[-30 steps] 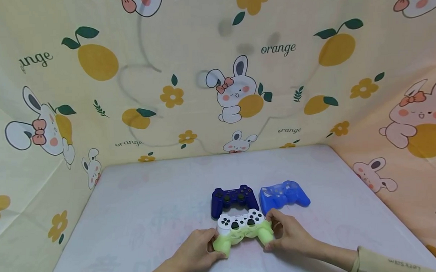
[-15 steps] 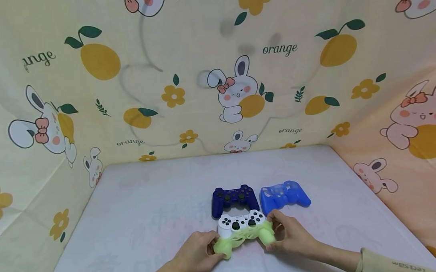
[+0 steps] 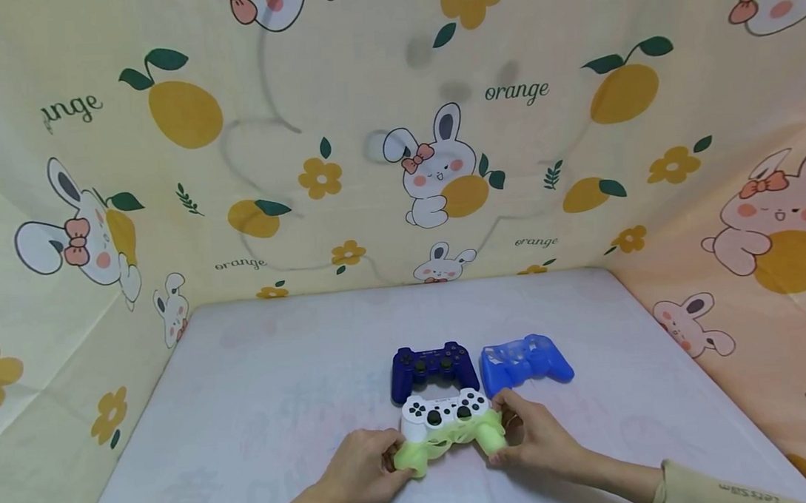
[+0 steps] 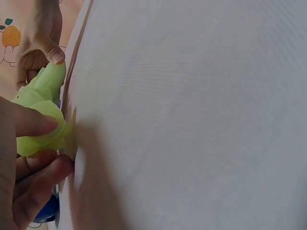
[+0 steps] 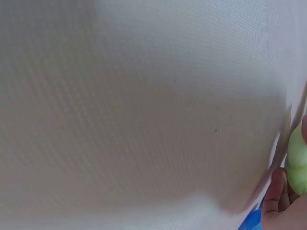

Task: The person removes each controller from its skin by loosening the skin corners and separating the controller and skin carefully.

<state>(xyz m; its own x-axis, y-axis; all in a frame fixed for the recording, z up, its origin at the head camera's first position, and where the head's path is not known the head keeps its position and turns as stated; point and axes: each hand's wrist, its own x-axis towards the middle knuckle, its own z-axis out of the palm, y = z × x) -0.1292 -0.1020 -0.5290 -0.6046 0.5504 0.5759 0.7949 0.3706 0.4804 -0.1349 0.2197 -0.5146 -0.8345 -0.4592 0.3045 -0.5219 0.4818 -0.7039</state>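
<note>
A white game controller (image 3: 416,423) with black sticks and buttons lies near the front of the table. Its two grips sit inside a pale green silicone sleeve (image 3: 485,431), while its button face shows bare. My left hand (image 3: 367,467) pinches the sleeve over the left grip between thumb and fingers; the left wrist view shows that thumb on the green sleeve (image 4: 45,108). On the other side my right hand (image 3: 539,435) pinches the sleeve over the right grip. In the right wrist view only part of the right hand (image 5: 280,203) and sleeve (image 5: 297,163) shows at the edge.
Just behind the white controller lies a dark blue game controller (image 3: 400,374). To its right rests a bright blue silicone controller sleeve (image 3: 536,359). A white cloth covers the table (image 3: 280,367). Printed fabric walls (image 3: 344,83) stand at the back and both sides.
The green sleeve was drawn slightly toward me, baring more of the white left grip. Both hands kept their hold and shifted only a little.
</note>
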